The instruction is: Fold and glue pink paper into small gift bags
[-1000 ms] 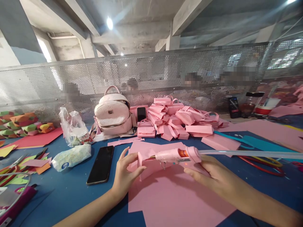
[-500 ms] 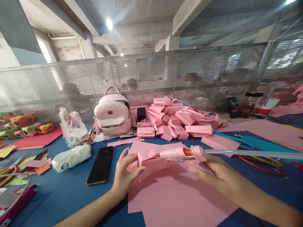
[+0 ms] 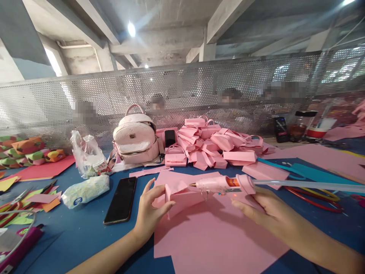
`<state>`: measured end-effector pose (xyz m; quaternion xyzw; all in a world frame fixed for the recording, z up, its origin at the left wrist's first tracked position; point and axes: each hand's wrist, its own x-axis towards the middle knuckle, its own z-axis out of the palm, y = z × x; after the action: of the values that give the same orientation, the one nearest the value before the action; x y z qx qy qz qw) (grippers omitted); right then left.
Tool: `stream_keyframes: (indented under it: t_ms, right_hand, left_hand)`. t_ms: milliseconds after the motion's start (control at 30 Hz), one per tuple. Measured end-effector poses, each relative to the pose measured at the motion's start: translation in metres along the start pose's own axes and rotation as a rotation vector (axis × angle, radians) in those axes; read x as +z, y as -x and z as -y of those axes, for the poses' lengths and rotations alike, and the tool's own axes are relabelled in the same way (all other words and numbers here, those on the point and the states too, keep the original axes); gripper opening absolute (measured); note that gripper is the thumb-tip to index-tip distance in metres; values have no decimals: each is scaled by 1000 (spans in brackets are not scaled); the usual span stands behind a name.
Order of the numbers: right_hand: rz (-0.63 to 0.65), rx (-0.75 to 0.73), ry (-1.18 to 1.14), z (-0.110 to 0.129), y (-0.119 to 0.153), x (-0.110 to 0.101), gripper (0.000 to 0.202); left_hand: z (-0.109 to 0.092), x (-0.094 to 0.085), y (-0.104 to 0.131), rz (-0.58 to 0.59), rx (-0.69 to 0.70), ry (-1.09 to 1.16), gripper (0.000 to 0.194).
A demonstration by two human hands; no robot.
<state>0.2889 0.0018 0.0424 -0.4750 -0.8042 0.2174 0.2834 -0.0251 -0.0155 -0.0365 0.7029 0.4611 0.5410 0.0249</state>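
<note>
Left hand [image 3: 152,207], centre of the frame: thumb and forefinger bent round the left end of a folded pink paper box [image 3: 185,199], lightly pinched, with the upper finger raised clear. Right hand [image 3: 264,211], right of centre: closed firmly round the handle of a pink glue gun [image 3: 225,185], nozzle pointing left at the upper edge of the box; contact between tip and paper hard to tell from this angle. Clear glue stick [image 3: 308,185], running from the rear of the gun to the right edge of the frame. Beneath the box, lower centre: flat pink paper [image 3: 216,238] on a blue bench [image 3: 74,236]. Left of the left hand: black phone [image 3: 121,199], lying flat; beyond it, soft tissue pack [image 3: 85,191] and clear plastic bag [image 3: 88,154]. Middle of the frame, behind the work: pale pink backpack [image 3: 135,139], upright; just right of it, a heap of pink paper pieces [image 3: 216,142], some with handles. Across the background: perforated metal screen [image 3: 188,83]. Far left: orange and green paper pieces [image 3: 28,148], heaped.
</note>
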Motion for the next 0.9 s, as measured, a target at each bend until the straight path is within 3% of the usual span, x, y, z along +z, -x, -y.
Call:
stream_keyframes:
  t_ms: [167, 667, 900]
  right_hand:
    - [-8, 34, -39, 9, -1, 1, 44]
    - [83, -147, -75, 45, -12, 12, 39]
    - [114, -188, -89, 45, -16, 16, 36]
  left_hand:
    - [-3, -1, -2, -5, -2, 11, 32]
    - [-4, -1, -2, 9, -28, 9, 30]
    - [-1, -1, -1, -11, -1, -9, 29]
